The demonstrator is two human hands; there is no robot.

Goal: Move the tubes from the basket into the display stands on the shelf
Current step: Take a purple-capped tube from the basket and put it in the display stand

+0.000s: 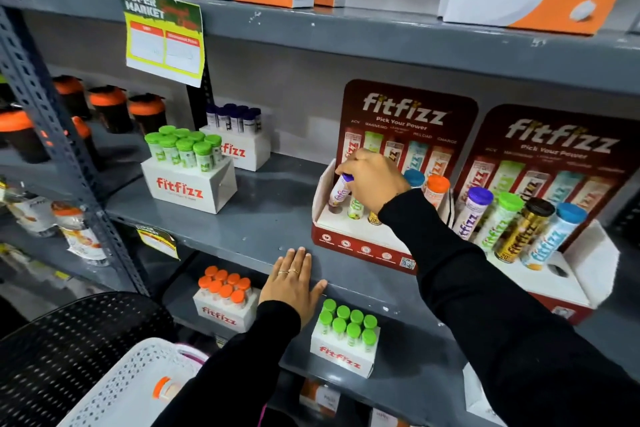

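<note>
My right hand [372, 178] grips the purple cap of a white tube [339, 192], tilted over the leftmost hole of the left red display stand [349, 241]. Behind my hand that stand holds a green-labelled tube [355, 206], a blue-capped tube [414, 178] and an orange-capped tube [437, 188]. The right display stand [568, 282] carries purple, green, black and blue capped tubes. My left hand [294, 282] lies flat on the shelf's front edge, fingers spread, holding nothing. A white perforated basket [138, 381] at bottom left holds an orange-capped tube [166, 388].
White boxes of green-capped tubes [188, 168] and dark-capped tubes [235, 135] stand at the shelf's left. The shelf below holds boxes of orange-capped [225, 298] and green-capped tubes [346, 336]. A black mesh chair [69, 340] sits beside the basket. Orange cartons fill the top shelf.
</note>
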